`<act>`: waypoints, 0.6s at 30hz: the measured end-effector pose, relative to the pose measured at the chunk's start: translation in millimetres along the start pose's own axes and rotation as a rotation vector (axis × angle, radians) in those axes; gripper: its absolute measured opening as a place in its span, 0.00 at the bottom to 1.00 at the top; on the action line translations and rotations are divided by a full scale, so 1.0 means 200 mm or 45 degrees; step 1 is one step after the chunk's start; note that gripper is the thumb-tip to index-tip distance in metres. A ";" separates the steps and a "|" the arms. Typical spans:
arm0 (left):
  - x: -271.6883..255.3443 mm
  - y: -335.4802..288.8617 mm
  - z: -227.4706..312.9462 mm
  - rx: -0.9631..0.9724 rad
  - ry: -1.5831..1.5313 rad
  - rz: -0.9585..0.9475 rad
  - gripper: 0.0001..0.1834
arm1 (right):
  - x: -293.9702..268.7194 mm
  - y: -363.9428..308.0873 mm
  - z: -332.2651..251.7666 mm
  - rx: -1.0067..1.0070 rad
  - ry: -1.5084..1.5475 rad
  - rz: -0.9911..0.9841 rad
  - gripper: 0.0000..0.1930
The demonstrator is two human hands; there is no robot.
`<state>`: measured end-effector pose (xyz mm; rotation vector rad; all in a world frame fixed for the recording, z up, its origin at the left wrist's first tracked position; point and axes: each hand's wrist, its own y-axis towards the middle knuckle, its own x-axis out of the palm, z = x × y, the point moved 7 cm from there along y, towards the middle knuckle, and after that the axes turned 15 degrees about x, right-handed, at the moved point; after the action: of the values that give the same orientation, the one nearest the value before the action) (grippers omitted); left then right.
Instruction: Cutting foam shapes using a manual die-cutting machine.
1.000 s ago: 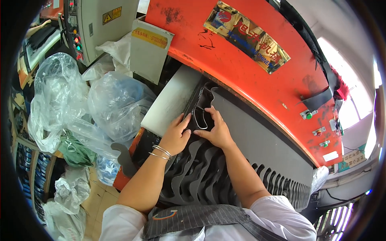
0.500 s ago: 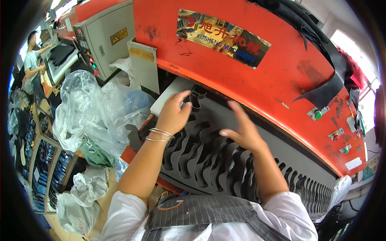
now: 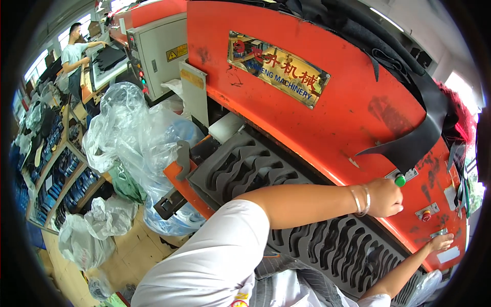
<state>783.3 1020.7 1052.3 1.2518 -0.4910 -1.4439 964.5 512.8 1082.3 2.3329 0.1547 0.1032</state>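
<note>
My left hand (image 3: pixel 384 198), with bracelets at its wrist, reaches across to the control side of a large red machine (image 3: pixel 317 133). Its fingers are curled into a fist, right against the green button (image 3: pixel 400 180). Lower and further right, my right hand (image 3: pixel 441 242) lies at another button plate (image 3: pixel 439 233), fingers stretched out; the button itself is largely covered. Below the machine's front lies a dark grey sheet (image 3: pixel 220 176) with rows of wavy cut-outs, partly hidden by my left arm. The thin shaped metal cutter seen earlier is out of sight.
A red button (image 3: pixel 426 216) sits between the two hands. Black material (image 3: pixel 409 128) drapes over the machine's right side. Clear plastic bags (image 3: pixel 138 133) heap at left, beside a grey electrical cabinet (image 3: pixel 158 51). A person (image 3: pixel 74 59) works at a far-left table.
Both hands have left the far-left end of the cut sheet and moved right to the buttons. My left hand has closed into a fist. The view has shifted, and more sheet shows at left.
</note>
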 end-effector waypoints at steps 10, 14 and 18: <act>0.15 -0.21 0.01 -0.067 0.172 -0.166 0.16 | 0.19 0.12 0.30 -1.013 -0.749 0.571 0.26; 0.15 -0.85 0.28 -0.382 -0.542 -0.481 0.21 | 0.17 0.08 0.45 -0.519 -0.376 0.398 0.18; -0.05 -1.48 0.55 -0.830 -0.459 -0.253 0.18 | 0.06 0.22 0.26 -0.883 -0.662 0.361 0.21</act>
<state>551.7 1083.6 847.2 0.5316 -0.1026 -1.8159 985.5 447.0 1078.4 1.6063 -0.4117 -0.2713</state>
